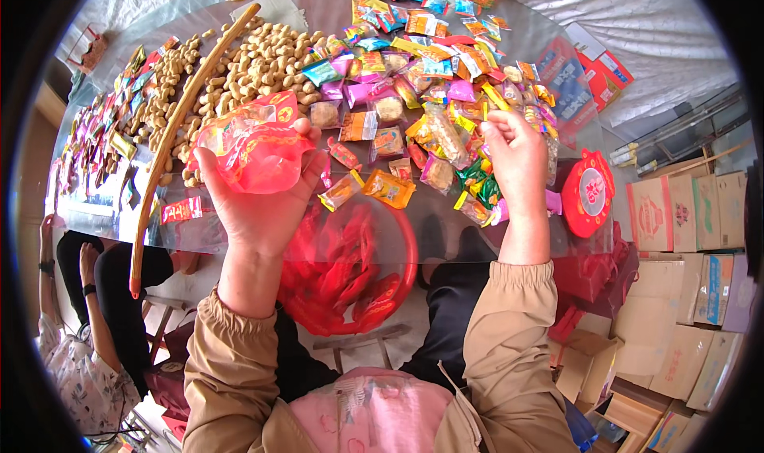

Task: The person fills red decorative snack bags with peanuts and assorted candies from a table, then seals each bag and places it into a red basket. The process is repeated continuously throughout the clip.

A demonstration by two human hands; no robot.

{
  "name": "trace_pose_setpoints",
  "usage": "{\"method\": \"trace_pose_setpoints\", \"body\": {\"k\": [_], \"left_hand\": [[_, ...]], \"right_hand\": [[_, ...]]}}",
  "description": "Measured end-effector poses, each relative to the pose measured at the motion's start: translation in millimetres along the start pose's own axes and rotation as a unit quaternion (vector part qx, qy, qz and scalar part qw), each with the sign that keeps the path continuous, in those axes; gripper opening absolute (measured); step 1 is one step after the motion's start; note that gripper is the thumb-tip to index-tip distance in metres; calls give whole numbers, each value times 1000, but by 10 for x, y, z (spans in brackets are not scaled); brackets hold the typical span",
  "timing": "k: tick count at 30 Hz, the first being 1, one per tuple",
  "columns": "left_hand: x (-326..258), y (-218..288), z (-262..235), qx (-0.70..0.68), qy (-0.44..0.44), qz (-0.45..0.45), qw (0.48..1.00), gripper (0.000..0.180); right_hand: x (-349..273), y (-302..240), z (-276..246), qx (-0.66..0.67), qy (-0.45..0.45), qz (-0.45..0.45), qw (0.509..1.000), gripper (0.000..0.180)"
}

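My left hand (265, 194) is wrapped round a red, partly see-through gift bag (274, 163), its upper part spread wide. Over the right side of the candy pile, my right hand (516, 147) is closed in a pinch. Yellow wrapping shows by its fingertips, but what it holds is too small to make out. Wrapped sweets (386, 141) in many colours cover the table before both hands. Past my left hand lies a heap of peanuts in shells (267, 59). Another red bag (589, 192), with a round pale panel, lies to the right of my right hand.
A long wooden stick (187, 103) lies across the peanuts and juts past the table's near edge. Below that edge, a red basin (410, 266) holds several red bags. Cardboard boxes (656, 294) stand at the right. Another person's arm (99, 318) is at the lower left.
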State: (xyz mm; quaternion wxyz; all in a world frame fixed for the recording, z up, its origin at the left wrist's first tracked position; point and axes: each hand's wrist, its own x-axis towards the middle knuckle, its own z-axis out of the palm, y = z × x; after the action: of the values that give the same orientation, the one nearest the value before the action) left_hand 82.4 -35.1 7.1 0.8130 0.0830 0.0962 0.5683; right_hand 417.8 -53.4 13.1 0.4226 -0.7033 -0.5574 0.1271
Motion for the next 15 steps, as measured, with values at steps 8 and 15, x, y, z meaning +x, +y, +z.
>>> {"method": "trace_pose_setpoints", "body": {"k": [8, 15], "left_hand": [[2, -25, 41, -14, 12, -10, 1000, 105], [14, -25, 27, -8, 7, -3, 1000, 105]], "right_hand": [[-81, -199, 133, -202, -135, -62, 968, 44], [-49, -203, 208, -172, -70, -84, 979, 37]]}}
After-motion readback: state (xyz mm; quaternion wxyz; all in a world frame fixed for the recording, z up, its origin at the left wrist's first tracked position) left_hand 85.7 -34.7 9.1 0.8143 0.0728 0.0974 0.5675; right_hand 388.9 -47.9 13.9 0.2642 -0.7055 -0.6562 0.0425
